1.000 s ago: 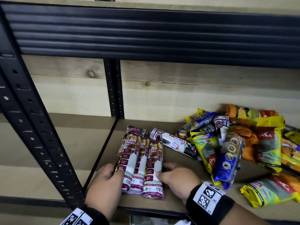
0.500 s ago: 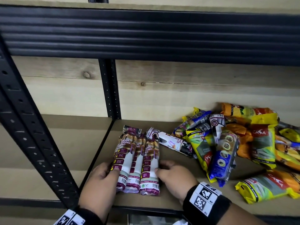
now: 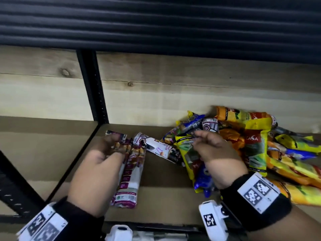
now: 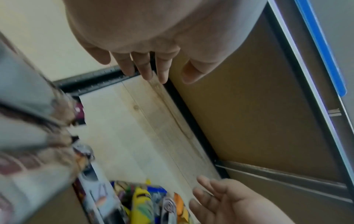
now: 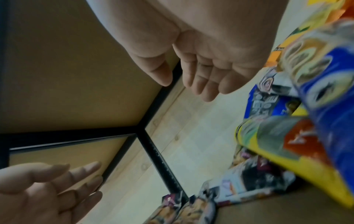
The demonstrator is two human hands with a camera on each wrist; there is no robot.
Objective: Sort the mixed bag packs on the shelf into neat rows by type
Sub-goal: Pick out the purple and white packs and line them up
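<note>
Three purple-and-white draw-string packs (image 3: 129,178) lie side by side at the shelf's left end, blurred in the left wrist view (image 4: 28,136). My left hand (image 3: 111,150) hovers over their far ends, fingers straight (image 4: 143,68), holding nothing. A white pack (image 3: 159,150) lies crosswise just right of the row. My right hand (image 3: 198,138) is above a yellow pack (image 3: 187,153) and a blue pack (image 3: 203,181) at the near edge of the mixed pile (image 3: 255,145). Its fingers are spread and empty (image 5: 191,78).
The brown shelf board (image 3: 165,188) shows bare between the row and the pile. A black upright post (image 3: 93,87) stands at the back left corner, another slants at the front left (image 3: 15,185). The dark ribbed beam (image 3: 156,23) of the upper shelf hangs overhead.
Both hands have left the sides of the purple row. The left moved toward its far end, the right swung right over the mixed pile. The view has come closer.
</note>
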